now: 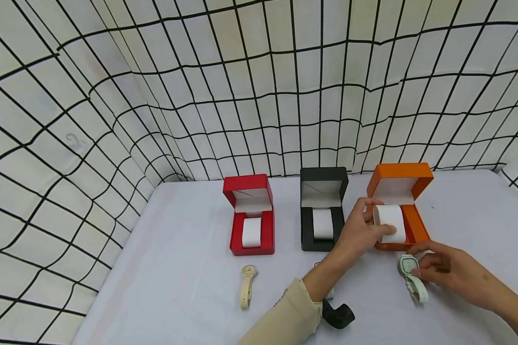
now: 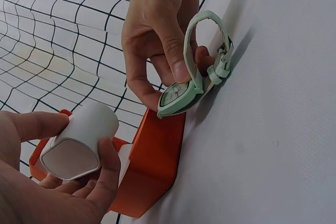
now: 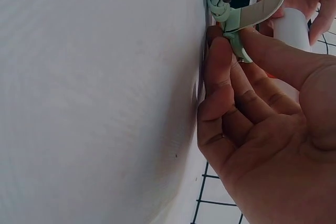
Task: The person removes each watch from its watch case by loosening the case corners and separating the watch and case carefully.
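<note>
In the head view my left hand (image 1: 360, 232) grips a white watch cushion (image 1: 393, 223) between thumb and fingers, over the orange watch box (image 1: 418, 230) whose lid stands up. The left wrist view shows the cushion's hollow end (image 2: 71, 158). My right hand (image 1: 462, 270) pinches a mint green wristwatch (image 1: 410, 265) by its case, just in front of the orange box. Its strap (image 2: 207, 30) is buckled into a loop, seen in both wrist views.
Left of the orange box stand an open black watch box (image 1: 306, 225) and an open red watch box (image 1: 267, 235), each holding a white cushion. A cream wristwatch (image 1: 247, 282) lies before the red box. A black curved object (image 1: 338, 316) lies by my left sleeve (image 1: 289, 316). Black wire grid (image 1: 280, 100) encloses the table.
</note>
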The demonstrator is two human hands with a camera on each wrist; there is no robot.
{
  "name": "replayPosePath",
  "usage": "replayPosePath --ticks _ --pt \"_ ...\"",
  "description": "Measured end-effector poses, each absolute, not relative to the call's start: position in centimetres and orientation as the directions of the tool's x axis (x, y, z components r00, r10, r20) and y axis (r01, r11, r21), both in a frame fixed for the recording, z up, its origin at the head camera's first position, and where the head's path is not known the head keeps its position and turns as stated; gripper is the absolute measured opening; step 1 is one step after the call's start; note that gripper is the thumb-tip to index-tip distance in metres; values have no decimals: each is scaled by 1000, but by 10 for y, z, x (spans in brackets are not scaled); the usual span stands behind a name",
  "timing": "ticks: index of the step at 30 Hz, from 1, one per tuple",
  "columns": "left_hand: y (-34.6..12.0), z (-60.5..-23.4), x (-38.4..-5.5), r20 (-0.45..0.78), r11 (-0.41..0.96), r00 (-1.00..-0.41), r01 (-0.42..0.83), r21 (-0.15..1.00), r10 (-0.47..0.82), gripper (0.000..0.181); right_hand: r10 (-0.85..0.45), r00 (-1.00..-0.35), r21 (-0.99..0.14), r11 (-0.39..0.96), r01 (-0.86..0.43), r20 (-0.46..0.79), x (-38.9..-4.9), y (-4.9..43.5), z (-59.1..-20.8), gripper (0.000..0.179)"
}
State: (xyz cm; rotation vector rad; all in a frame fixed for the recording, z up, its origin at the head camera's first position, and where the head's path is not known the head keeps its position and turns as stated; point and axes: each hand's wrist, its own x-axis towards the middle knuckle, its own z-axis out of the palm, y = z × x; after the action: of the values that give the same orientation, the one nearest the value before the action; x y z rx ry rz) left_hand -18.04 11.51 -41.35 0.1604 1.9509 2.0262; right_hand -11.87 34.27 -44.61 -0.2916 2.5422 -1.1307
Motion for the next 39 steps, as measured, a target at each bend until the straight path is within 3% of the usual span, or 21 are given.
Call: replayPosePath --ticks 6,17,33,39 --pt "115 -414 -180 -143 -10 -940 -153 988 309 45 -347 -920 -740 664 -104 -182 -119 343 -450 40" --pt "114 -412 -179 -138 -15 -940 -150 989 313 45 -271 -957 -660 738 -139 -100 -117 338 -452 36" --pt "115 -414 -179 -137 -7 -941 -146 989 310 45 -215 -968 -570 815 -105 -131 -118 340 -446 34" --pt "115 -413 -179 -131 8 -938 -136 991 320 45 -160 -979 -543 837 -66 -128 -119 338 -435 25"
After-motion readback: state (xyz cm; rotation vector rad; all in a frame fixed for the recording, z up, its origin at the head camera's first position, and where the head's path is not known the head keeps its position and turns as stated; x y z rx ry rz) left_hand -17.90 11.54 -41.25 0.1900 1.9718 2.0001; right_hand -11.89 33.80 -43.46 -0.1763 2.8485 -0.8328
